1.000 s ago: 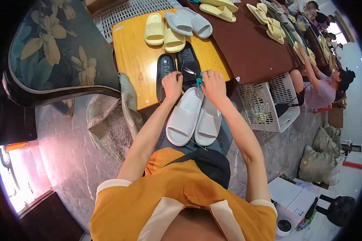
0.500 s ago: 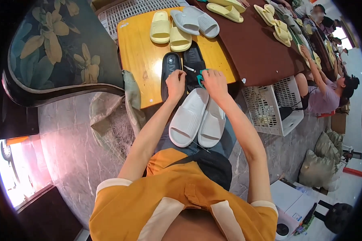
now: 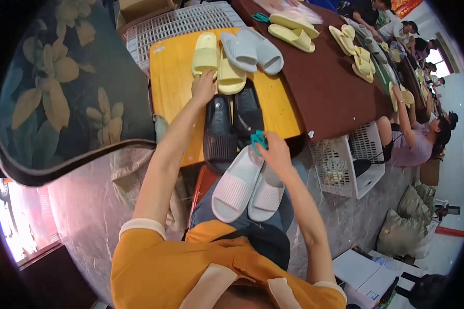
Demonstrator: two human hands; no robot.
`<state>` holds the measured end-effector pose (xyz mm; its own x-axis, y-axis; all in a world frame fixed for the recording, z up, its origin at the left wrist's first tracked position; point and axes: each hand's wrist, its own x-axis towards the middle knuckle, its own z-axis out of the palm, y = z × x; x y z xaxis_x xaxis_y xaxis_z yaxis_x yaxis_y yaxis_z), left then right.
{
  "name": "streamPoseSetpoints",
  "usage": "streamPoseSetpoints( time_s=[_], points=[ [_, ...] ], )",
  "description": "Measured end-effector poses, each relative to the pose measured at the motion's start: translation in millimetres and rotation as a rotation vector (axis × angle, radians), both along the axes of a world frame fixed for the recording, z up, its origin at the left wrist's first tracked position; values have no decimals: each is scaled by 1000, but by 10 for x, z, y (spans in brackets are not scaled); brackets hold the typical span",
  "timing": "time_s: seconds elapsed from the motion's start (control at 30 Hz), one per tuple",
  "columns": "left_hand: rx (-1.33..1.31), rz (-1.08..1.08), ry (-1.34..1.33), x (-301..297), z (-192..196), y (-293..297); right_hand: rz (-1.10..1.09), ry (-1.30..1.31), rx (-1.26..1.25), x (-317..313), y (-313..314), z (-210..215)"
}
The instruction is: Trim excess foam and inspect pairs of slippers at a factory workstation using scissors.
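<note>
My left hand (image 3: 204,87) reaches over the wooden table and grips the near end of a yellow slide slipper (image 3: 206,51). Its mate, another yellow slide (image 3: 231,80), lies just right of it. In my right hand (image 3: 276,154) are small teal-handled scissors (image 3: 259,141), held over the heels of the white slides; the blades are hard to make out. A white slide (image 3: 235,193) and its partner (image 3: 267,198) rest on my lap. Between my hands, a black slide (image 3: 220,134) and a second black slide (image 3: 248,110) lie at the table's near edge.
Grey slides (image 3: 263,54) sit at the back of the yellow wooden table (image 3: 170,103). More yellow slides (image 3: 294,37) lie on the brown-covered table (image 3: 335,98). A white crate (image 3: 340,170) stands below it, near a co-worker (image 3: 417,144). A floral chair back (image 3: 87,103) rises at left.
My left hand has moved from the black slides forward to the yellow slide. My right hand with the scissors has drawn back slightly from the black slides. The view has tilted.
</note>
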<state>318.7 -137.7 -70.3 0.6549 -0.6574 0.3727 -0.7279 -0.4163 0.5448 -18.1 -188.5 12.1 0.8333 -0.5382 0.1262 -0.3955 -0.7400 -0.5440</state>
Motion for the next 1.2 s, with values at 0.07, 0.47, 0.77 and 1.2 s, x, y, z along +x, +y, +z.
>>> streamPoseSetpoints(
  time_s=[0.07,0.47,0.77,1.2],
  points=[
    [246,-114,-98,155,5,-138,1,-42,2,-68,19,-31],
    [-46,-266,499,334,1077,-66,-131,-124,276,-358,206,-9],
    [-291,-357,776,-1186,1184,1169,-89,-177,177,-520,511,433],
    [-283,-75,471,-2124,822,1977,173,3,-427,-383,767,447]
  ],
)
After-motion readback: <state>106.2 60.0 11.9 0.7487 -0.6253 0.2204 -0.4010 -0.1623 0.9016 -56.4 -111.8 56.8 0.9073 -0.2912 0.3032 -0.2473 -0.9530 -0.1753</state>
